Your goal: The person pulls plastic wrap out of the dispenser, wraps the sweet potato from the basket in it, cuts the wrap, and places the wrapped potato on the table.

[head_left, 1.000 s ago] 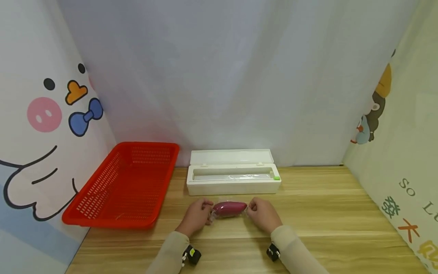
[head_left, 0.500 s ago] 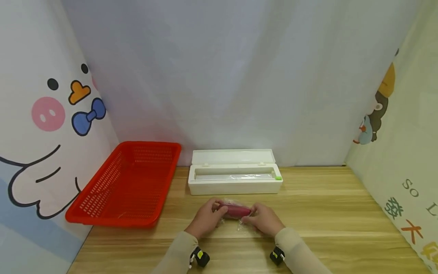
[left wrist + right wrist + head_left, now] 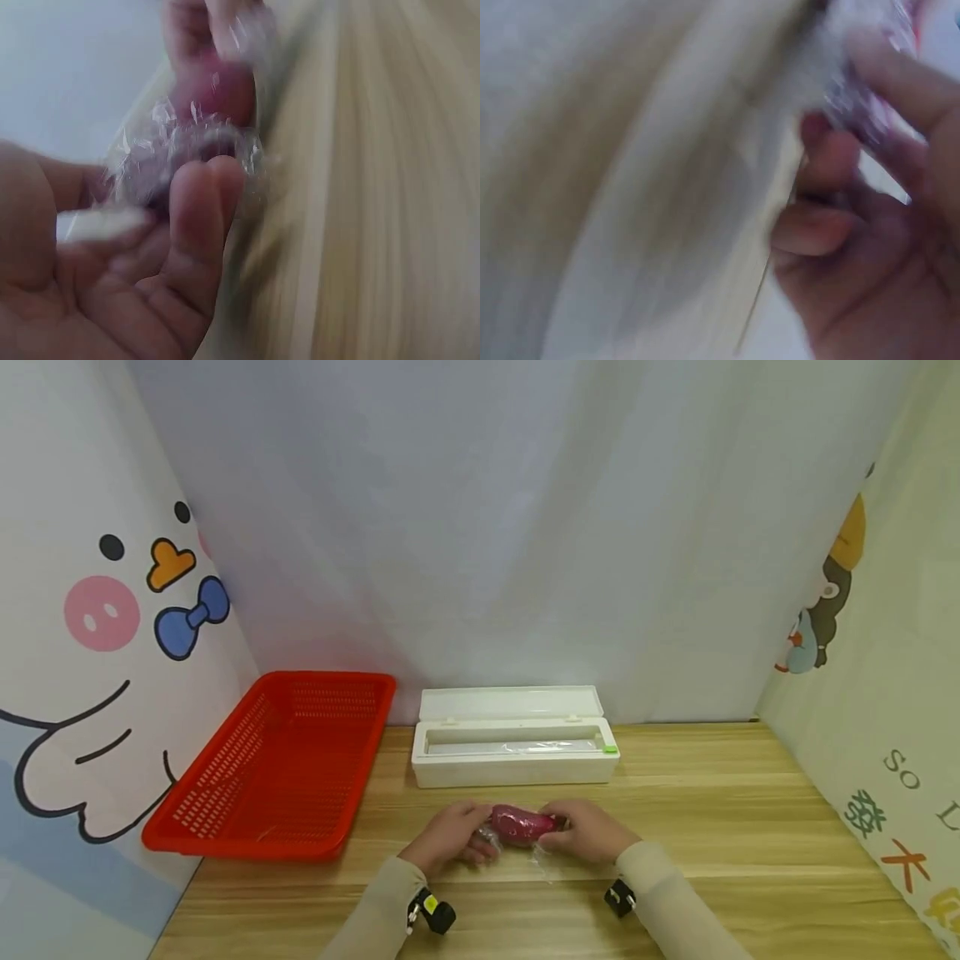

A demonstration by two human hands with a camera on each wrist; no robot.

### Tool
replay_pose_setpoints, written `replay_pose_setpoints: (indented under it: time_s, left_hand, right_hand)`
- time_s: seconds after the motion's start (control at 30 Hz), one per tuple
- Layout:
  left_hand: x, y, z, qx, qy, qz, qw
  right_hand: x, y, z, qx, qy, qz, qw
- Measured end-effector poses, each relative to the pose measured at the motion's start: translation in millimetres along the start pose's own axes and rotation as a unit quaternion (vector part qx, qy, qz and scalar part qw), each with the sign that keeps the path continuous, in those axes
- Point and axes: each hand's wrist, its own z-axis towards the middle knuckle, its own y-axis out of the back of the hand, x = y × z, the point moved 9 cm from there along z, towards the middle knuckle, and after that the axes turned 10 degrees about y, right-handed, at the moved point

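A reddish-purple eggplant (image 3: 517, 825) wrapped in shiny cling film (image 3: 172, 139) is held between both hands, close over the table. My left hand (image 3: 450, 837) grips its left end, with fingertips against bunched film in the left wrist view. At the other end my right hand (image 3: 591, 832) pinches the eggplant between thumb and fingers. A loose tail of film hangs below the right end. The right wrist view is blurred, but shows the right thumb and fingers (image 3: 829, 161) around the crinkled wrap.
Behind the hands stands a white cling film box (image 3: 517, 772), its lid (image 3: 510, 702) raised and a film roll (image 3: 480, 748) inside. To the left is a red plastic basket (image 3: 345, 793). Printed curtains border the wooden table (image 3: 712, 827).
Both hands went from pinching the film at the two ends to gripping the eggplant itself. It has shifted slightly right and turned, and a film tail now hangs below.
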Motion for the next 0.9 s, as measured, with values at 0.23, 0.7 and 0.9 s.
replay_pose_setpoints:
  time_s: [0.23, 0.7, 0.9]
  left_hand:
    - [-23.3, -1.4, -9.3, -0.068, -0.161, 0.279, 0.9443]
    - [-7.3, -17.2, 0.8, -0.021, -0.005, -0.066, 0.9976]
    - [-21.2, -9.2, -8.5, -0.072, -0.044, 0.153, 0.9847]
  right_hand:
    - [-18, -3, -3.8, 0.043, -0.040, 0.087, 0.9944]
    - [19, -1, 3.5, -0.022, -0.021, -0.236, 0.9712]
    - [28, -4, 7.7, -0.045, -0.011, -0.284, 0.9576]
